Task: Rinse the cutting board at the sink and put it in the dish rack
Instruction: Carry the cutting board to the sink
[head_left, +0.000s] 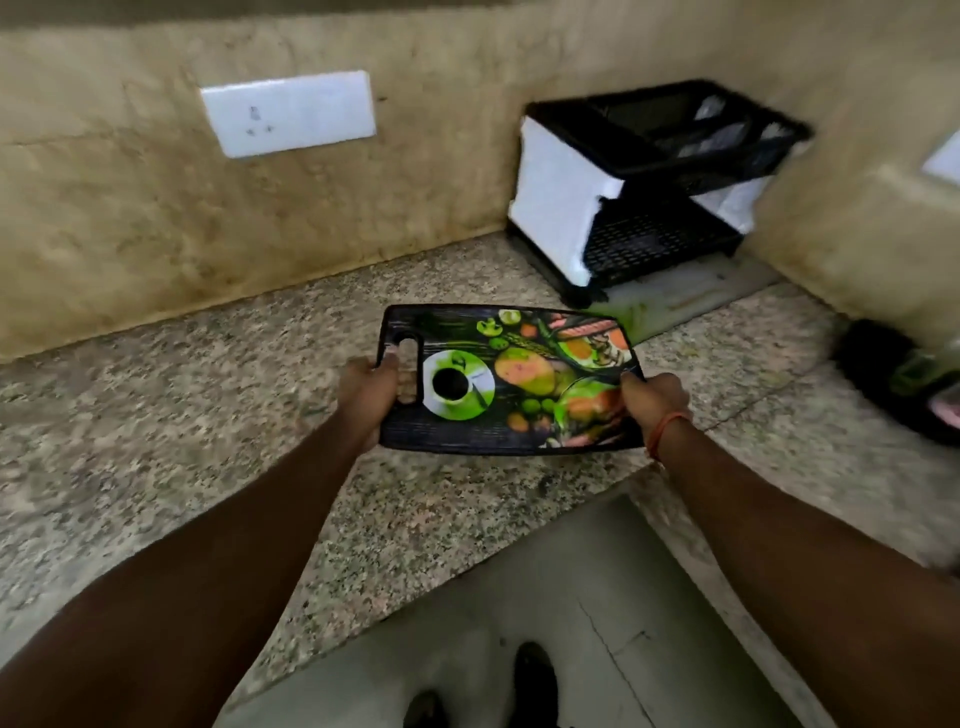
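Note:
A black cutting board (511, 379) printed with green fruit, vegetables and a coffee cup is held flat just above the speckled granite counter (208, 415). My left hand (366, 387) grips its handle end, thumb at the handle slot. My right hand (654, 397), with an orange thread on the wrist, grips the opposite short edge. The black and white two-tier dish rack (639, 187) stands in the corner beyond the board, apart from it. No sink is in view.
A pale flat board (691, 299) with green smears lies on the counter under the rack's front. A dark object (893, 379) sits at the right edge. A white socket plate (291, 114) is on the beige wall. Floor and shoes show below.

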